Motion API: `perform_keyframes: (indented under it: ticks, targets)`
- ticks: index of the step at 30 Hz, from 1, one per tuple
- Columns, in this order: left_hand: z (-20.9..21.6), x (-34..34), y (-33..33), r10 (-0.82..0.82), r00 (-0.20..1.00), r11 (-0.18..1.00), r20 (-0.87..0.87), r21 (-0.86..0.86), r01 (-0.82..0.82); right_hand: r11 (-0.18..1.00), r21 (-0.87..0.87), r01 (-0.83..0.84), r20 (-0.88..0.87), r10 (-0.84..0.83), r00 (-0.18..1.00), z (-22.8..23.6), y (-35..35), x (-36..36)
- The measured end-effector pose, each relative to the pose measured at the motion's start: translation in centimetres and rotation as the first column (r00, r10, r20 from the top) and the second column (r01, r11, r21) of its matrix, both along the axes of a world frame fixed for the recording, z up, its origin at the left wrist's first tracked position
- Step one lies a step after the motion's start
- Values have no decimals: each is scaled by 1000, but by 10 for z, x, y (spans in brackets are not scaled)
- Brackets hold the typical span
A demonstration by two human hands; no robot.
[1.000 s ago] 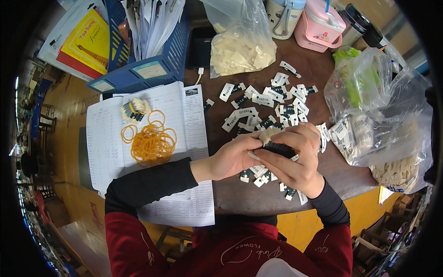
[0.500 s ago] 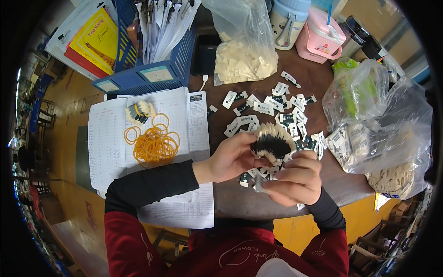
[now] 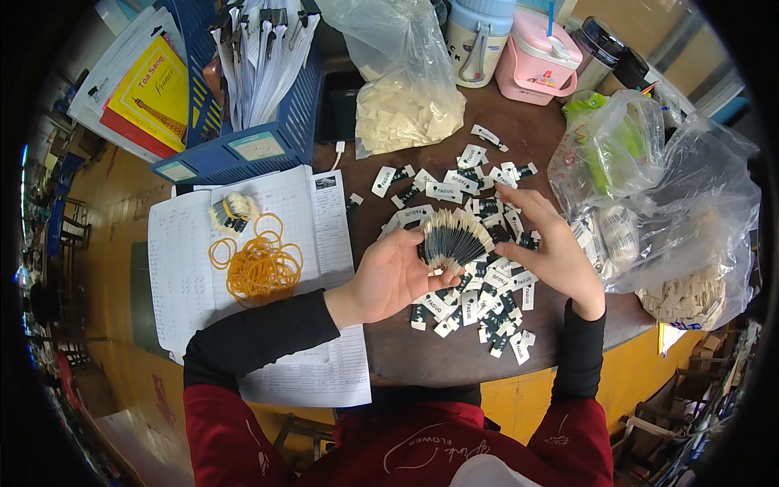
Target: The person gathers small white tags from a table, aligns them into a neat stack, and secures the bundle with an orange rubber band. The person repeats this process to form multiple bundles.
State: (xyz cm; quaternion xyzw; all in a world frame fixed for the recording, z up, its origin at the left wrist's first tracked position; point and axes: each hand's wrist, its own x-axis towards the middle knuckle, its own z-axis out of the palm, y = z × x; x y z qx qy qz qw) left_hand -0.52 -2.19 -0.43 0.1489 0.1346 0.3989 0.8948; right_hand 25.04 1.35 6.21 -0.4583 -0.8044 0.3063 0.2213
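My left hand [image 3: 388, 274] is closed on a fanned stack of folded black-and-white fabric labels [image 3: 457, 241], gripping its lower left edge between thumb and fingers. Beyond the right side of the fan, my right hand [image 3: 552, 243] hovers open, thumb and fingers spread, its thumb tip near the fan's edge. Nothing shows in it. Loose labels [image 3: 469, 308] lie scattered on the brown tabletop under and around both hands, some white side up and some dark.
An open notebook [image 3: 182, 268] on the left carries a pile of yellow rubber bands [image 3: 261, 272] and a banded label bundle [image 3: 233, 213]. Behind stand a blue file rack [image 3: 268, 146], a bag of cream labels [image 3: 410, 105], a bottle [image 3: 479, 49] and a pink container [image 3: 535, 69]. Plastic bags [image 3: 690, 195] sit right.
My right hand has moved up and right and opened; the small piece in its fingers is gone from it. The fan has turned in my left hand. The whole view has shifted slightly.
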Motion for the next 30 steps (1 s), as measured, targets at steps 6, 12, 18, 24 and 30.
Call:
perform_keyframes:
  ticks: [6, 12, 18, 24, 30]
  targets:
    - [-5, 0, -1, -24, 1000, 1000, -3, 14, 24, 946, 147, -288, -199, 313, 929, 5, -6, -18]
    - [-6, 0, 1, -91, 995, 994, -40, 56, 93, 935, 215, -281, -182, 321, 929, 0, -8, -21]
    - [7, 3, -3, -158, 966, 986, -204, 20, 165, 918, 241, -316, -96, 347, 933, 0, -9, -17]
    - [4, 8, 3, -228, 962, 972, -150, 29, 235, 845, 429, -321, 147, 285, 947, 0, -11, -23]
    - [1, 8, 1, -204, 972, 977, -114, -77, 197, 770, 532, -353, 263, 245, 933, 1, -16, -27]
